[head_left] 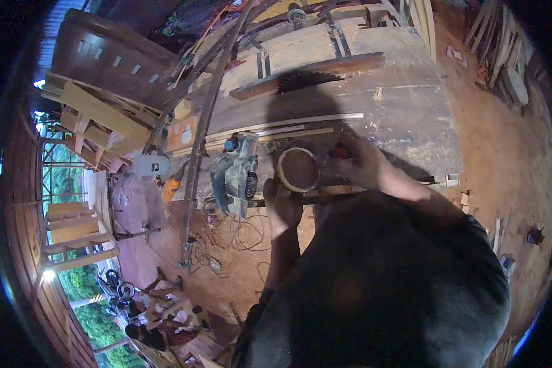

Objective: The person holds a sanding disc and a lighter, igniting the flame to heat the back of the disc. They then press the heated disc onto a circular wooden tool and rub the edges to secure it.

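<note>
A round wooden bowl (pixel 298 170) with a pale rim and a dark red-brown inside sits at the near edge of the dusty workbench (pixel 398 110). My left hand (pixel 281 205) grips the bowl's lower left edge, the thumb by its rim. My right hand (pixel 360 161) is closed around a small red object (pixel 339 152), held against the bowl's right side; I cannot tell what the object is. A dark wooden strip (pixel 325 197) lies along the bench edge under both hands.
A blue-green electric planer (pixel 236 175) lies just left of the bowl. A circular saw blade (pixel 304 78) sticks up from the bench behind, with thin wooden strips (pixel 288 129) between. Cables (pixel 239 228) trail on the dirt floor. Planks (pixel 98 116) are stacked left; people sit at lower left (pixel 156 325).
</note>
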{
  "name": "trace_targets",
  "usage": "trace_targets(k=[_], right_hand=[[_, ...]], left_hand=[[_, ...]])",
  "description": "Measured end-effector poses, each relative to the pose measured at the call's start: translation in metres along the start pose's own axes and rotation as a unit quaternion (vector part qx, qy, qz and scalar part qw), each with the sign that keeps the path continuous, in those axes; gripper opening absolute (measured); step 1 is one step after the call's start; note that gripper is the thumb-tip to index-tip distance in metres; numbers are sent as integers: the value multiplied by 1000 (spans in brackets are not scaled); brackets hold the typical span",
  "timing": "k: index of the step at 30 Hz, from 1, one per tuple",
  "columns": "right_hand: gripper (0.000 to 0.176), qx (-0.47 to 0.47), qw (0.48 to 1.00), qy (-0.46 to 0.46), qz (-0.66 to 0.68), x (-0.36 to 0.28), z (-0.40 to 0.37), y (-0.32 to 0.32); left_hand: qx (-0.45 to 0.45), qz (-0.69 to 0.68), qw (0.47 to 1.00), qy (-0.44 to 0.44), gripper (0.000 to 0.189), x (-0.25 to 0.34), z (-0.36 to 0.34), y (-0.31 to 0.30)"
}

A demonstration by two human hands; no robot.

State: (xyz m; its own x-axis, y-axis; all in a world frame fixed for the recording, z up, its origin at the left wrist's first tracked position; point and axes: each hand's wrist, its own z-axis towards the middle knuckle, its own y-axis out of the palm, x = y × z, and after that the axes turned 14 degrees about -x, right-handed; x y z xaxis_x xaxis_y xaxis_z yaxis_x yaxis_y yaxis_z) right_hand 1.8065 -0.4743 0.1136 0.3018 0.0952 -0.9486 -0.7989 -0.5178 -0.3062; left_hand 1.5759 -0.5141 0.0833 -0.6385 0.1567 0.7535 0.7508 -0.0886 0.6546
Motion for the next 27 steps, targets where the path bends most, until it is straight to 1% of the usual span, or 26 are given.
trace_targets(k=[1,2,3,4,5,7,8,10,12,14,16,17,19,21,23,24,25,26,27], right_hand=[[39,3,1000,-2,-17,0,0,0],[38,5,999,-5,-34,0,1,1],[38,6,999,-7,-32,0,1,1],[36,20,997,-10,-69,-1,1,2],[34,34,994,-12,-105,-1,0,2],[35,26,994,-16,-103,4,1,4],[35,18,994,-19,-102,5,1,5],[37,13,994,-7,-107,5,2,6],[38,7,994,4,-112,5,3,8],[39,20,994,-22,-103,8,4,10],[40,21,994,-31,-106,3,5,8],[40,21,993,-43,-110,1,5,8],[41,9,992,-43,-114,0,5,5],[43,-2,992,-43,-120,-2,6,4],[44,-25,994,-15,-102,-7,5,4],[44,-23,995,-14,-101,-7,6,7],[39,15,995,-49,-91,-5,6,11],[35,54,992,-83,-81,-4,6,14],[35,56,992,-82,-80,-6,5,14]], left_hand=[[-40,29,999,-2,52,0,1,-1],[-41,31,999,-2,52,1,3,0],[-69,67,995,-6,54,5,3,6],[-95,104,990,-10,56,8,4,10],[-95,106,990,-11,56,10,4,12],[-71,180,980,-44,58,12,5,13],[-72,181,980,-46,58,11,5,12],[-81,183,980,-1,58,8,4,6],[-80,178,981,-10,59,7,6,-1],[-78,172,982,-19,59,6,5,-2],[-76,183,980,21,45,12,5,16],[-77,183,980,20,45,13,5,17],[-76,256,963,26,41,15,7,17],[-80,256,963,23,40,14,9,19],[-83,257,963,20,39,14,11,18],[-88,296,951,31,40,15,13,17],[-92,336,937,41,41,15,14,15],[-95,336,936,40,41,16,16,14],[-102,335,936,36,42,16,18,14]])
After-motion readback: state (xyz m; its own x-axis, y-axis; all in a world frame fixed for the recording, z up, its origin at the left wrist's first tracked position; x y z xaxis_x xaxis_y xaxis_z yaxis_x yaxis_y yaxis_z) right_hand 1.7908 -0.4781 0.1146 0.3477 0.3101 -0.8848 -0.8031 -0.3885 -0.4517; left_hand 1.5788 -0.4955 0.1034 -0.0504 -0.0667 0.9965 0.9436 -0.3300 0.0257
